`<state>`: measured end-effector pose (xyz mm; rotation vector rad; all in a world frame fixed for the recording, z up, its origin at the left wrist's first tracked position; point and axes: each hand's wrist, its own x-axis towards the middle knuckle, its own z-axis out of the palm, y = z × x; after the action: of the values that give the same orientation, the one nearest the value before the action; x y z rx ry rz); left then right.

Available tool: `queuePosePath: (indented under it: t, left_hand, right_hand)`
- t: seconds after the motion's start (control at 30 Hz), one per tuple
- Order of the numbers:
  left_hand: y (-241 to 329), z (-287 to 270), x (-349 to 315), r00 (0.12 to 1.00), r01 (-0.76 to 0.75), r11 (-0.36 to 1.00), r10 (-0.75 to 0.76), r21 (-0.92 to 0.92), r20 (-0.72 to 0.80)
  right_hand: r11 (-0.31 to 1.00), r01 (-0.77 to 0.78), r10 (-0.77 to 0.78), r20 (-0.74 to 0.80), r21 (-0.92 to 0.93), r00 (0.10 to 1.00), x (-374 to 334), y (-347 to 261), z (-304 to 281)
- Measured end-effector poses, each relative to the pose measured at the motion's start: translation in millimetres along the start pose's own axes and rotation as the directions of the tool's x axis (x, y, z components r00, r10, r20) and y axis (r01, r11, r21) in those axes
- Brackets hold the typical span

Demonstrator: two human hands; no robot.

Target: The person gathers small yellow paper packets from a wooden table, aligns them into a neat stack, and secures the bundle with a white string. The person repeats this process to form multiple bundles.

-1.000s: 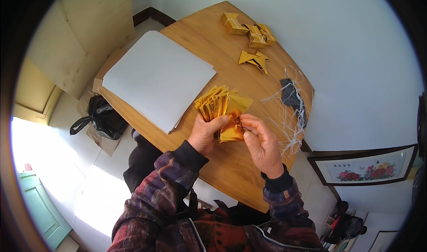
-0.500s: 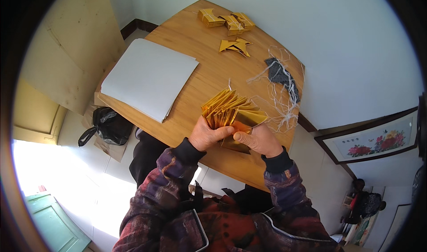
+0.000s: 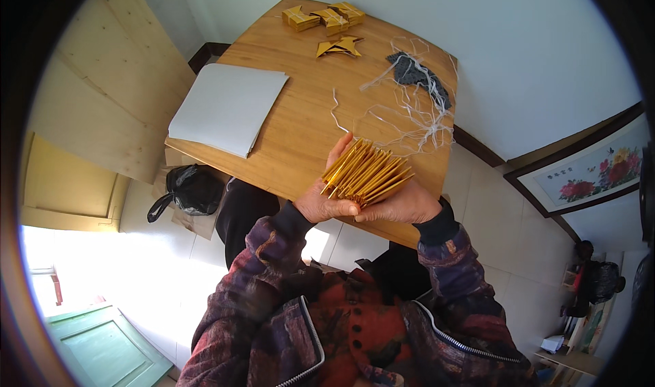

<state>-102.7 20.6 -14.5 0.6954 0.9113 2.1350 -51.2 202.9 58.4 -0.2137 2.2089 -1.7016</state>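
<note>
A thick stack of folded gold paper pieces (image 3: 368, 172) sits between my two hands above the table's near edge, its many thin edges facing up. My left hand (image 3: 324, 196) is wrapped round the stack's left side, fingers reaching behind it and thumb along the bottom. From the right, my right hand (image 3: 409, 203) grips the other side, its thumb meeting the left one below the stack. Part of the right fingers is hidden behind the paper. Just beyond the hands a white string (image 3: 335, 107) lies on the wooden table (image 3: 300, 121).
Tied gold paper bundles (image 3: 334, 22) stand at the table's far end, with loose gold pieces (image 3: 339, 46) nearer. White sheets (image 3: 228, 107) are stacked at left. Tangled white strings (image 3: 430, 124) and a grey cloth (image 3: 416, 76) lie at right. A black plastic bag (image 3: 194, 189) rests left of the table.
The gold pieces, fanned out and uneven before, are now squeezed into a more even block with edges upward. Both hands have closed in round its sides. The view has shifted slightly.
</note>
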Motion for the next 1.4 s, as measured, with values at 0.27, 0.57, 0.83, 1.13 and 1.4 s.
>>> queuePosePath:
  t: [0.27,0.57,0.83,1.13,1.4]
  left_hand:
    - [-3.9,-12.8,-9.7,0.921,0.387,0.905,-0.39,0.18,-0.018]
    - [-20.7,-13.3,-12.3,0.985,0.018,0.538,0.137,0.843,-0.108]
    - [-40.9,-14.1,-4.7,0.953,0.084,0.761,0.126,0.643,-0.274]
    - [-55.3,-16.8,3.1,0.952,0.091,0.874,0.064,0.478,-0.3]
    - [-53.1,-17.9,4.8,0.957,0.046,0.866,0.105,0.499,-0.27]
  right_hand:
    - [0.986,0.035,-0.036,0.001,-0.164,0.999,-17.5,8.5,3.5]
    - [0.161,-0.052,-0.28,-0.096,-0.986,0.955,1.1,15.6,8.0]
    - [0.113,-0.078,-0.247,-0.104,-0.991,0.963,15.5,32.5,19.2]
    - [0.094,-0.087,-0.177,-0.102,-0.992,0.979,19.8,29.2,23.6]
    - [0.158,-0.092,-0.065,-0.104,-0.983,0.992,-0.3,16.2,-6.0]
